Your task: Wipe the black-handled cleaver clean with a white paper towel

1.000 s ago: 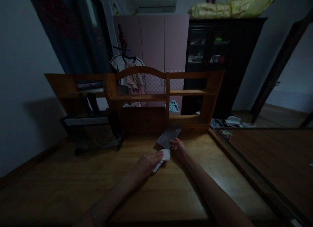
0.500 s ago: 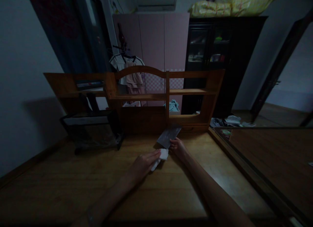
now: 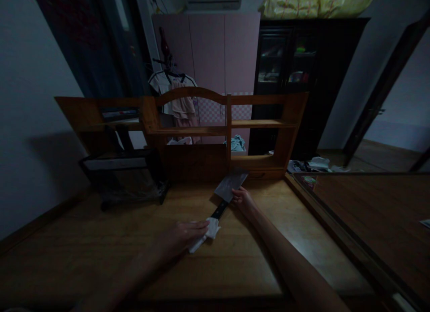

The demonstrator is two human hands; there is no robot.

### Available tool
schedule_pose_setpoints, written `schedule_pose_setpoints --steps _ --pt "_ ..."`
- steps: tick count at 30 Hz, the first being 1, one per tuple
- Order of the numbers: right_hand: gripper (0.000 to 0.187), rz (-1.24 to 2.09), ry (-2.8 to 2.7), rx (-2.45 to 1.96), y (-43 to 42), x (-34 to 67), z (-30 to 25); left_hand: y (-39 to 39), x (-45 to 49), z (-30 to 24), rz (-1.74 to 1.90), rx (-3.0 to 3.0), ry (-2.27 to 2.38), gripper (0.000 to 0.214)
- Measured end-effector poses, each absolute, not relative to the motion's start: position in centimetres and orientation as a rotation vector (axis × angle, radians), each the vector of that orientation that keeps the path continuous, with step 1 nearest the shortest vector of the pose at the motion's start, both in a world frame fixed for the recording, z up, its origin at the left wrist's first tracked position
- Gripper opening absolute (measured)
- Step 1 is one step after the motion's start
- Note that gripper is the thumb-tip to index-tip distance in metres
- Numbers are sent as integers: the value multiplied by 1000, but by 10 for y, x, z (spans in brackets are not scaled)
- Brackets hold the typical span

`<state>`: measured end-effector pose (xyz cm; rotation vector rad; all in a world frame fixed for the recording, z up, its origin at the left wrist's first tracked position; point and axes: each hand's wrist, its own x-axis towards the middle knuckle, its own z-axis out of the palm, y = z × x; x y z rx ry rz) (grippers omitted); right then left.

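A cleaver with a broad grey blade and a black riveted handle slants over the wooden desk, blade away from me. My right hand pinches the blade near its lower right edge. At the near end of the handle, my left hand is closed on a crumpled white tissue. The tissue is wrapped against the handle's end and hides it. Between the tissue and the blade, the black handle shows bare.
A wooden shelf unit stands at the back of the desk. On the left sits a dark-framed box-shaped object with a clear front. A raised ledge runs along the right side. Clothes hang behind the shelves.
My left hand and the tissue have slid toward me and left along the cleaver's handle, baring its black part. My right hand keeps its hold on the blade.
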<state>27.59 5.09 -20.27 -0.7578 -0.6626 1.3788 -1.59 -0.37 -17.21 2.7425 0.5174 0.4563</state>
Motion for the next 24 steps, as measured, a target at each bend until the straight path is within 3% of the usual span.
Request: schedule_pose_setpoints --steps 10,17,24 --pt "22 1394 -641 -771 53 276 -204 -6 25 -145 877 2541 843 35" --pt "21 1381 -631 -763 55 277 -206 21 66 -163 691 2806 741 49" --pt "21 1383 -622 -749 52 276 -201 13 44 -167 466 2869 725 64"
